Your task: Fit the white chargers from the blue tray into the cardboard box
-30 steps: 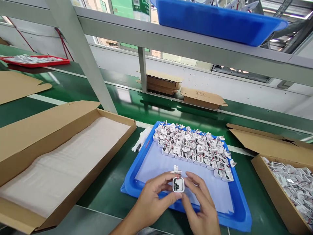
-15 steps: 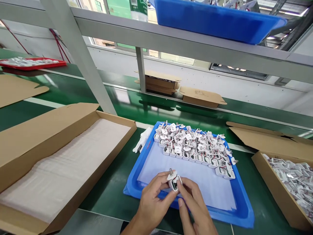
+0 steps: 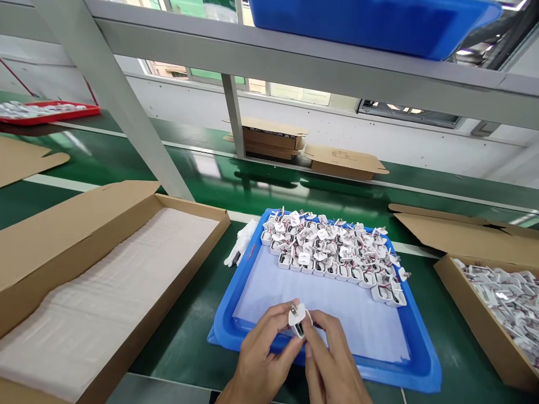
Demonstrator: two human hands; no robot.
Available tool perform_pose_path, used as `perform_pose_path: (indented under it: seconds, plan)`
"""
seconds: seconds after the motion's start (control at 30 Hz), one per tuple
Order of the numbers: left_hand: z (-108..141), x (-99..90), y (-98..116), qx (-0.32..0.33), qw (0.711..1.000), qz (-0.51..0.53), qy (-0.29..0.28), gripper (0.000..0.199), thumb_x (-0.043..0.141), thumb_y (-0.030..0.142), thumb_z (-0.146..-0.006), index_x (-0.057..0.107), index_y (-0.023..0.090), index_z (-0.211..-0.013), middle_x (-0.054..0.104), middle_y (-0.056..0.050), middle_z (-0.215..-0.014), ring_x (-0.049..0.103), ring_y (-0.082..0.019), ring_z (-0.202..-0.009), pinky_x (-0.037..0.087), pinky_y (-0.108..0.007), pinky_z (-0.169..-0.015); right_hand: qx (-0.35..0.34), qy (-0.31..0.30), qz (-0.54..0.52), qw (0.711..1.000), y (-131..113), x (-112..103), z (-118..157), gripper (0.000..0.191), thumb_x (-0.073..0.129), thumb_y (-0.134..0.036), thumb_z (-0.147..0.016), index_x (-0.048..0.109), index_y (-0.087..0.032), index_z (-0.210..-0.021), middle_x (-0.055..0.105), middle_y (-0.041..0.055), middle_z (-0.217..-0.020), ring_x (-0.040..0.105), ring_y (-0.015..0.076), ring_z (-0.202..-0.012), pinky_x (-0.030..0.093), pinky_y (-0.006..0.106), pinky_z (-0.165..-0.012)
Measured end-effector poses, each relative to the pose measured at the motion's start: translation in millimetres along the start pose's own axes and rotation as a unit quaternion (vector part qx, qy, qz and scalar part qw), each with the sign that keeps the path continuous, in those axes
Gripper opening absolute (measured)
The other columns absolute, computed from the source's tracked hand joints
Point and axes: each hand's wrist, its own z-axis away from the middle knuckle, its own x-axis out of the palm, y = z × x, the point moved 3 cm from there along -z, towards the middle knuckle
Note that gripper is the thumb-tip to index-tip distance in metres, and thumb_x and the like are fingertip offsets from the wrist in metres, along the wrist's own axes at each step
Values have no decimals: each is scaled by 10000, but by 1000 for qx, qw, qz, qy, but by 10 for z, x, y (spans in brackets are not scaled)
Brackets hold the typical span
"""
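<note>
Both hands meet over the near edge of a blue tray (image 3: 425, 359). My left hand (image 3: 263, 350) pinches a small white plug housing (image 3: 298, 321) from the left, its metal prongs pointing up. On the other side, the closed fingers of my right hand (image 3: 330, 353) grip the same housing. Dark parts show inside its opening, and its white cap sits tilted over it. Rows of similar open white housings (image 3: 332, 247) with red and dark wires fill the far half of the tray, on a white sheet (image 3: 269, 286).
An open cardboard box (image 3: 202, 264) lined with white sheet lies left. At right, another box (image 3: 467, 314) holds many white parts (image 3: 509, 303). White gloves (image 3: 242, 241) lie beside the tray. Overhead, a grey frame (image 3: 295, 56) carries a blue bin (image 3: 370, 25). A red tray (image 3: 63, 115) is far left.
The housing has turned in my fingers, and its cap now covers more of the opening. The camera view has shifted slightly, with the shelf frame higher in view.
</note>
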Motion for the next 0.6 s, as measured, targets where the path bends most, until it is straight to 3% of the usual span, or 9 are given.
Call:
perform_pose_path:
  seconds: [0.07, 0.13, 0.23, 0.33, 0.4, 0.47, 0.6]
  plan:
    - [-7, -19, -4, -15, 1000, 26, -4, 405, 740, 53, -870, 768, 265, -1214, 816, -73, -1168, 800, -230, -1061, 665, -282, -926, 37, -32, -93, 994, 28, -84, -29, 492, 447, -162, -1079, 546, -269, -1549, 622, 161, -1417, 672, 248, -1294, 602, 333, -1049]
    - [-31, -47, -6, -66, 993, 98, -19, 398, 765, 118, -894, 756, 259, -1267, 802, -93, -1202, 801, -245, -1052, 678, -284, -879, 91, -49, -221, 970, 102, -179, -59, 407, 472, -262, -1106, 628, -315, -1478, 682, 117, -1373, 708, 236, -1245, 607, 336, -1044]
    - [-80, -76, 38, -164, 951, 247, -93, 324, 795, 292, -921, 773, 237, -1239, 790, -115, -1193, 802, -257, -981, 683, -307, -828, 176, -20, -381, 907, 264, -249, -102, 354, 507, -371, -1107, 699, -341, -1402, 771, 82, -1208, 763, 234, -1097, 637, 381, -990]
    - [-116, -82, 145, -204, 910, 316, -175, 349, 762, 470, -935, 799, 206, -1161, 771, -131, -1150, 762, -213, -815, 657, -305, -735, 194, 0, -432, 881, 356, -232, -167, 334, 567, -456, -1075, 781, -319, -1293, 758, 75, -1088, 739, 229, -1009, 621, 391, -956]
    - [-134, -77, 210, -187, 920, 277, -203, 286, 712, 440, -975, 811, 190, -1074, 761, -121, -1067, 727, -198, -796, 628, -292, -717, 176, -9, -446, 877, 347, -230, -216, 321, 641, -509, -1027, 833, -304, -1183, 720, 65, -1002, 710, 211, -938, 613, 355, -886]
    - [-148, -67, 252, -147, 949, 186, -207, 168, 674, 298, -1000, 805, 196, -1023, 747, -93, -985, 719, -196, -843, 607, -274, -749, 156, -29, -441, 883, 299, -261, -249, 274, 746, -507, -959, 854, -307, -1111, 681, 46, -940, 686, 188, -874, 598, 309, -809]
    - [-155, -76, 275, -39, 990, 31, -128, 289, 624, 93, -970, 774, 235, -1170, 752, -77, -1090, 744, -186, -975, 597, -253, -875, 119, -27, -357, 926, 192, -364, -231, 212, 820, -314, -926, 828, -355, -1133, 681, 36, -1024, 695, 183, -954, 578, 286, -855]
